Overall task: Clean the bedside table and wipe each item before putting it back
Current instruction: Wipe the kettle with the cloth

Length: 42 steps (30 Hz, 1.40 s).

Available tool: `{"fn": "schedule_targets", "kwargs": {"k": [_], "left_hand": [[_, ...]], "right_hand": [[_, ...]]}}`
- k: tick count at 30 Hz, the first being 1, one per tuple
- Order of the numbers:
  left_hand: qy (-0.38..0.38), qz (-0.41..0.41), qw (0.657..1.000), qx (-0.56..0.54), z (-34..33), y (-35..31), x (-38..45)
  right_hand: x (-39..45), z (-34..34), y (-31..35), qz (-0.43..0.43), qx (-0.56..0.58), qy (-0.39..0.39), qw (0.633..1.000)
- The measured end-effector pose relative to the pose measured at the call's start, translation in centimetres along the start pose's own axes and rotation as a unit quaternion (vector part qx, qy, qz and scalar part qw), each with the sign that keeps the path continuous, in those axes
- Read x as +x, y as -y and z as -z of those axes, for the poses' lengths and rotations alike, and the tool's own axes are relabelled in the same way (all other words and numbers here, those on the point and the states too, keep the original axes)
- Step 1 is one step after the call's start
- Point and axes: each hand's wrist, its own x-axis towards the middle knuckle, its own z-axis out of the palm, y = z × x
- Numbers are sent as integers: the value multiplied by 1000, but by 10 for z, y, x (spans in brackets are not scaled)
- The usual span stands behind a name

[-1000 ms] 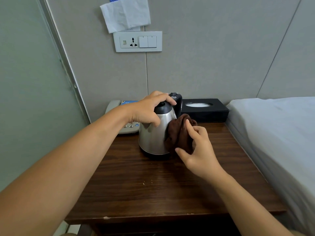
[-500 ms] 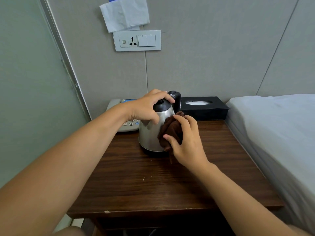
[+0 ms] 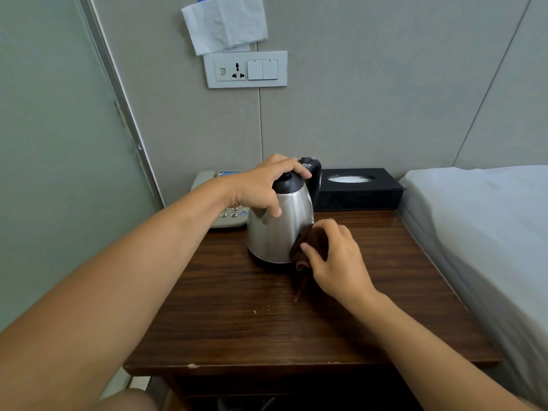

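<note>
I had the left hand (image 3: 261,188) curled over the kettle (image 3: 278,229) lid, steadying it on the tabletop (image 3: 252,327); the right hand (image 3: 335,259) gripped the cloth (image 3: 308,244) against its slick steel wall; probably light, the handle looked safest for lifting

One steel kettle (image 3: 277,229) stands on the one wooden bedside table (image 3: 237,327). One brown cloth (image 3: 308,247) lies against its right side. Far left sits one telephone (image 3: 221,216); far right, one black tissue box (image 3: 357,189). Two hands are at work: the left hand (image 3: 261,188) and the right hand (image 3: 338,262). On the wall, one switch plate (image 3: 245,69) and one paper sheet (image 3: 225,22). One bed (image 3: 480,221) at the right.
</note>
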Motion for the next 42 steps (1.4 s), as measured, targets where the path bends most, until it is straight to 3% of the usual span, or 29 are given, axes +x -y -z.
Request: {"fn": "schedule_targets", "kwargs": {"k": [6, 12, 16, 20, 25, 27, 32, 38, 40, 42], "left_hand": [[4, 4, 1000, 10, 1, -1, -1], [-14, 12, 996, 83, -2, 6, 2], [1, 6, 991, 132, 2, 3, 5], [-9, 5, 983, 181, 2, 0, 6], [-25, -5, 987, 161, -1, 3, 4], [-27, -12, 989, 142, -2, 6, 3], [-25, -6, 993, 117, -1, 5, 4], [-33, 0, 993, 113, -2, 11, 6], [-30, 12, 993, 114, -3, 11, 7], [-29, 24, 993, 109, -3, 11, 7]], "right_hand": [[50, 14, 31, 16, 65, -116, 991], [7, -22, 6, 51, 17, -32, 998], [15, -3, -19, -41, 38, 10, 998], [44, 16, -4, 7, 78, -78, 994], [56, -5, 15, 32, 103, -52, 993], [47, -10, 7, 10, 113, -65, 991], [53, 6, -17, -72, 75, 3, 995], [53, -1, 24, 56, 136, -84, 986], [52, -7, 18, 23, 156, -112, 981], [54, -8, 3, -48, 166, -94, 980]]}}
